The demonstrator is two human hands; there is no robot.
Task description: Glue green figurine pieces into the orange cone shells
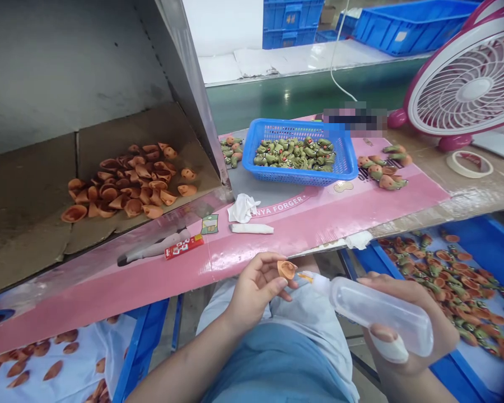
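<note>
Blue plastic crates [411,25] sit in the background past a green conveyor belt [294,98], and a pink-and-white desk fan [466,78] stands at the far right of a surface covered with pink printed board [331,224]. On that board, a blue mesh basket [273,134] holds a heap of green-and-orange molded figures [294,155], with others lying loose on both sides of it. Nearer the edge lie a crumpled white tissue [242,208] and a small red box [183,247]. To the left, a cardboard-lined shelf [33,196] carries a pile of hollow orange pieces [130,184].

The left hand [256,291] is curled, its thumb and fingers pinching one small orange shell piece [286,270] above the person's lap. The right hand [407,330], with a white bandage [388,348] on one finger, grips a clear plastic squeeze bottle [380,316]. The bottle's narrow tip points at the shell piece from just beside it; whether they touch is hard to tell. Right of the lap, a white-lined blue crate [483,240] holds many orange and green pieces [449,285].
</note>
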